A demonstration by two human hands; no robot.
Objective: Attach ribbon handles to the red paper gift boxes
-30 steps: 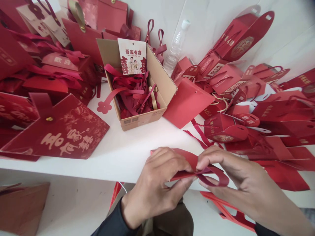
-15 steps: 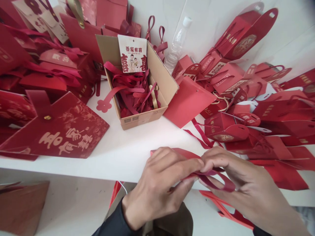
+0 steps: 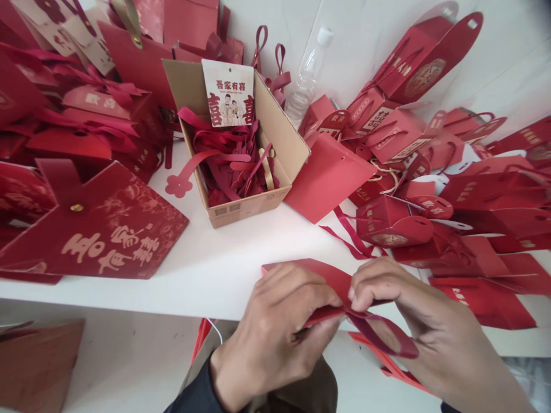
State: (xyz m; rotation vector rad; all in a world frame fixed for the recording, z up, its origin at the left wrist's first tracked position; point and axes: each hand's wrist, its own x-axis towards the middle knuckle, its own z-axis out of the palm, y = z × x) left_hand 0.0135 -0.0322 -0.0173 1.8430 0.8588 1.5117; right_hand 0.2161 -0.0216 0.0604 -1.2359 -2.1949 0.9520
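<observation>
Over the front edge of the table, a red paper gift box (image 3: 329, 274) is between my two hands, its far side partly hidden by my fingers. My left hand (image 3: 286, 330) is closed, pinching the box's edge between thumb and fingers. A dark red strap (image 3: 383, 338) loops out from the box toward the right. My right hand (image 3: 413, 312) is closed too, its thumb and forefinger pinching the strap where it meets the box. The strap's loop bulges below those fingers, and its exact fastening point is hidden.
An open cardboard box (image 3: 249, 211) holds red straps and a printed white card (image 3: 229, 94). A floral red gift box (image 3: 112, 229) stands on the left. Several red boxes (image 3: 396, 221) crowd the right. Behind stands a clear plastic bottle (image 3: 306, 74); a flat red sheet (image 3: 329, 175) lies nearby.
My fingertips have moved slightly apart, showing more of the red box between them. The strap loop has swung a little down and right. The view has shifted slightly.
</observation>
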